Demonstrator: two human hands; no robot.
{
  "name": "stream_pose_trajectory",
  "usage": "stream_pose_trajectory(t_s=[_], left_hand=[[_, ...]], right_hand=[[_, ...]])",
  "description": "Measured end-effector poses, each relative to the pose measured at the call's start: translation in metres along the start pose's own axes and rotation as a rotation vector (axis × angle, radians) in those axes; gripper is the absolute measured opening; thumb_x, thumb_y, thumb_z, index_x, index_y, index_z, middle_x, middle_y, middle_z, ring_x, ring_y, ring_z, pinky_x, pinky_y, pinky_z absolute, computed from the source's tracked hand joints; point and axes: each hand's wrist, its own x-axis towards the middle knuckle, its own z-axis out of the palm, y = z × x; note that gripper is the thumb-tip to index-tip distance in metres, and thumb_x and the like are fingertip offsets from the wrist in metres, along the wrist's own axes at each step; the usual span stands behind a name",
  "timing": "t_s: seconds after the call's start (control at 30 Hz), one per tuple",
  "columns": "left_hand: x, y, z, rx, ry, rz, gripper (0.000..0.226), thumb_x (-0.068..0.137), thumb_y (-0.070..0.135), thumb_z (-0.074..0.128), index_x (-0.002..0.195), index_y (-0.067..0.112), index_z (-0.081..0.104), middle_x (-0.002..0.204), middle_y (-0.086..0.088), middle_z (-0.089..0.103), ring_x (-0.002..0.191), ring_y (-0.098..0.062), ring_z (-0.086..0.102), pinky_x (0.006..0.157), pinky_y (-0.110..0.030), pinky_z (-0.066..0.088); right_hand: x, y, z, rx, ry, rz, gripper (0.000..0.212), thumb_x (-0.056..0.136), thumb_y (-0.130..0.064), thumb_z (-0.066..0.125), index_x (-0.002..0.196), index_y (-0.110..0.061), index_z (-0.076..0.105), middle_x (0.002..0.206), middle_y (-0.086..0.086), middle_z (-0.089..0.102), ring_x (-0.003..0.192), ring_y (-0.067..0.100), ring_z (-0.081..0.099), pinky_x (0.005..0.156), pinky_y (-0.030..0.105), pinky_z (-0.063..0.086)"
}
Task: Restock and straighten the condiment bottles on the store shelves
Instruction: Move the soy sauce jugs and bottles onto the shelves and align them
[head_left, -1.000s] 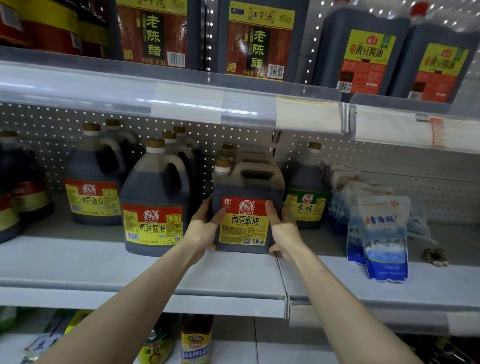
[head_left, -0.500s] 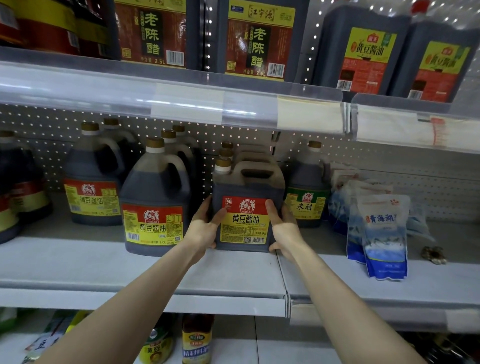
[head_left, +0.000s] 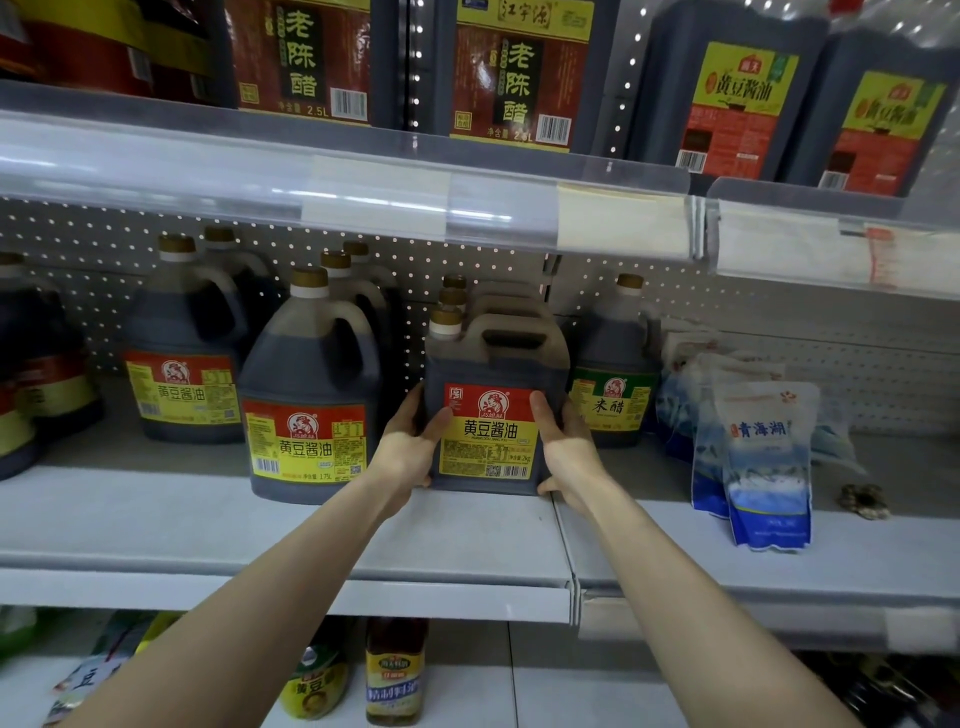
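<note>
Both hands clasp one square soy sauce jug from either side, the left hand and the right hand each with a thumb on the front label and fingers wrapped round the flanks. That grip looks meant for squaring the label forward. The jug stands on the shelf between the hands, heading a row of matching jugs. A round jug sits just left of the left hand and a vinegar jug just right of the right hand.
</note>
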Motion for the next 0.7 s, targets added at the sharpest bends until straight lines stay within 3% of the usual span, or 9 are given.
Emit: stream_pose_trajectory(t_s=[0.13, 0.27, 0.37, 0.5, 0.6, 0.7], left_hand=[[-0.003, 0.000, -0.001, 0.004, -0.008, 0.029, 0.053, 0.097, 0.028, 0.053, 0.146, 0.033, 0.033, 0.126, -0.001, 0.061, 0.113, -0.026, 0.060, 0.095, -0.052, 0.050], [-0.012, 0.004, -0.003, 0.026, -0.027, 0.039, 0.055, 0.097, 0.027, 0.054, 0.148, 0.031, 0.032, 0.132, -0.002, 0.060, 0.117, -0.025, 0.059, 0.098, -0.052, 0.049], [-0.024, 0.007, -0.005, 0.059, -0.021, 0.045, 0.061, 0.097, 0.028, 0.055, 0.150, 0.028, 0.026, 0.134, -0.002, 0.058, 0.120, -0.024, 0.057, 0.103, -0.051, 0.045], [-0.047, 0.018, -0.005, 0.121, 0.009, 0.098, 0.056, 0.094, 0.031, 0.060, 0.144, 0.022, 0.038, 0.126, 0.001, 0.062, 0.116, -0.017, 0.057, 0.102, -0.046, 0.046], [-0.075, 0.026, 0.003, 0.148, -0.005, 0.127, 0.053, 0.092, 0.031, 0.063, 0.140, 0.019, 0.043, 0.115, 0.007, 0.060, 0.108, -0.011, 0.055, 0.098, -0.038, 0.047], [-0.101, 0.026, 0.012, 0.195, -0.020, 0.130, 0.061, 0.089, 0.036, 0.065, 0.143, 0.019, 0.042, 0.124, 0.000, 0.060, 0.112, -0.015, 0.055, 0.094, -0.036, 0.049]], right_hand=[[-0.004, -0.004, -0.003, 0.006, -0.016, -0.010, 0.063, 0.094, -0.057, 0.046, 0.148, -0.032, 0.026, 0.131, 0.001, 0.055, 0.117, 0.033, 0.054, 0.079, 0.050, 0.048], [-0.010, -0.004, -0.006, 0.017, -0.024, -0.077, 0.058, 0.095, -0.051, 0.049, 0.146, -0.028, 0.034, 0.130, 0.002, 0.061, 0.111, 0.027, 0.060, 0.081, 0.041, 0.049], [-0.021, -0.006, -0.010, 0.014, -0.037, -0.087, 0.058, 0.094, -0.050, 0.053, 0.145, -0.028, 0.037, 0.127, 0.001, 0.063, 0.111, 0.025, 0.061, 0.084, 0.044, 0.054], [-0.043, -0.008, -0.021, 0.032, -0.057, -0.100, 0.077, 0.077, -0.062, 0.066, 0.142, -0.029, 0.042, 0.130, 0.000, 0.062, 0.117, 0.020, 0.059, 0.097, 0.047, 0.051], [-0.072, -0.016, -0.038, -0.034, -0.051, -0.120, 0.062, 0.090, -0.046, 0.062, 0.142, -0.019, 0.042, 0.127, 0.001, 0.058, 0.117, 0.019, 0.055, 0.098, 0.041, 0.048], [-0.092, -0.011, -0.060, -0.072, -0.042, -0.132, 0.057, 0.092, -0.041, 0.059, 0.143, -0.019, 0.043, 0.126, 0.001, 0.057, 0.119, 0.020, 0.054, 0.104, 0.044, 0.045]])
